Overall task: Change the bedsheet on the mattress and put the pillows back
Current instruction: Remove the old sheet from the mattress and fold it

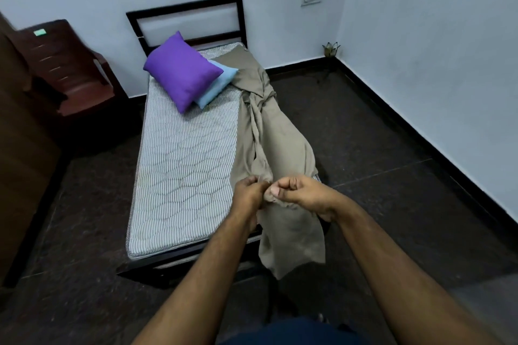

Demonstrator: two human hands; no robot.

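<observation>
Pale walls (420, 22), dark floor (350, 126), brown chair (70, 70)

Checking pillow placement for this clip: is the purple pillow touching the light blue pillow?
Touching. The head view shows the purple pillow lying on top of the light blue pillow, overlapping it with no gap, both on the striped mattress.

The beige bedsheet (269, 131) lies bunched along the right edge of the bare striped mattress (182, 165), its near end lifted. The purple pillow (180, 70) rests on the light blue pillow (215, 87) near the headboard.
</observation>
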